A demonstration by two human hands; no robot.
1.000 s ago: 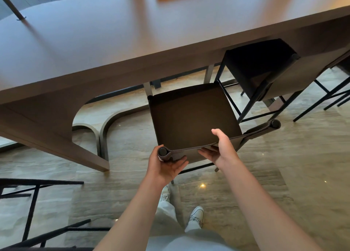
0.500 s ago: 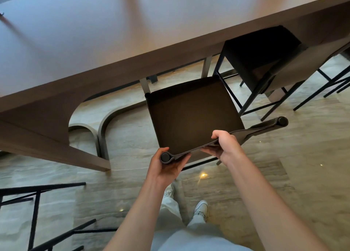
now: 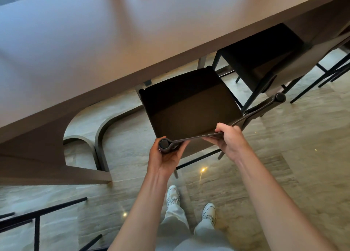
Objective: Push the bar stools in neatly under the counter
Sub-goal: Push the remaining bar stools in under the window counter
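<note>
The bar stool (image 3: pixel 186 107) stands directly in front of me, its dark square seat partly beneath the counter (image 3: pixel 91 48) edge; the far strip of the seat lies in the counter's shadow. My left hand (image 3: pixel 164 156) grasps the round end post of the backrest rail, fingers curled around it. My right hand (image 3: pixel 228 139) grips the thin backrest strap further along, thumb on top. A second stool (image 3: pixel 265 52) stands to the right, tucked deeper under the counter.

The counter top is a smooth, matte brown slab with an arched cut-out in its support panel at the left. The floor (image 3: pixel 284 156) is polished stone tile in grey-beige bands, with small light reflections. A black metal frame (image 3: pixel 37 218) is at lower left. My white shoes (image 3: pixel 173 195) stand behind the stool.

Compared with one second ago, the seat's front edge has moved closer to the counter and now sits beneath it; both hands keep the same grips
</note>
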